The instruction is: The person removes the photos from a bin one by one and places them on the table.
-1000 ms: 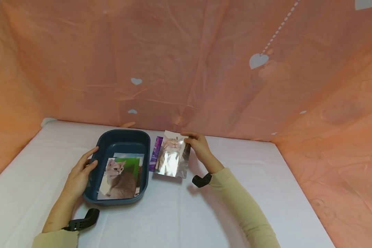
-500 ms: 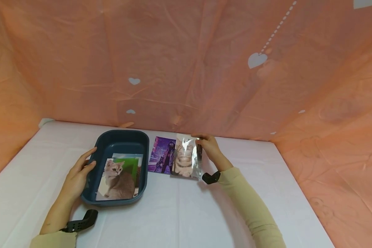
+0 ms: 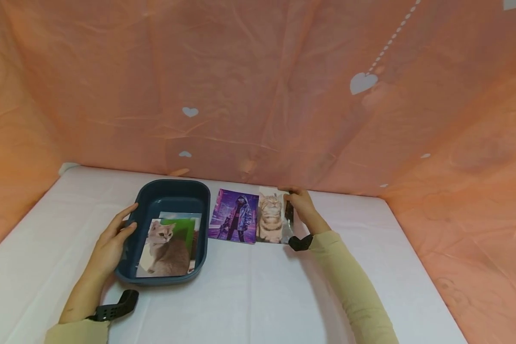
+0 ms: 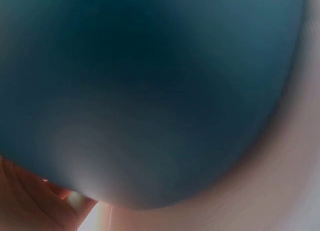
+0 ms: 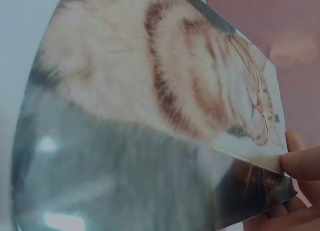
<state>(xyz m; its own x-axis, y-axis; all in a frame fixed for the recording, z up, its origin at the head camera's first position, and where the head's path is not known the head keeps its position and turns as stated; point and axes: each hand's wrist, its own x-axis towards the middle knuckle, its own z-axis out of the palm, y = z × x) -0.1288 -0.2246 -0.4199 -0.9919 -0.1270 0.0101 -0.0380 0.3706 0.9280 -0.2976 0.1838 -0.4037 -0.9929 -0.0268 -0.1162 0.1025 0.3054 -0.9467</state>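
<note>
My left hand [image 3: 109,246] holds the left rim of a dark blue plastic tub [image 3: 172,186]; in the left wrist view the tub [image 4: 150,116] fills most of the picture, blurred. Inside it lies a stack of photo prints, with a grey cat photo [image 3: 165,253] on top. At the upper right corner of a tabby cat photo [image 3: 270,217], my right hand [image 3: 303,205] pinches the glossy print between thumb and fingers. The right wrist view shows that photo [image 5: 150,81] close up, slightly bent. A purple picture card [image 3: 234,217] with a hooded figure lies between tub and tabby photo.
A white cloth covers the table [image 3: 249,296]. An orange sheet [image 3: 258,95] with pale hearts hangs along the back and both sides, close behind the tub and the cards.
My right hand has carried the tabby cat photo rightward and lowered it beside the purple card, which was largely covered and now shows nearly whole. The left hand keeps its hold on the tub.
</note>
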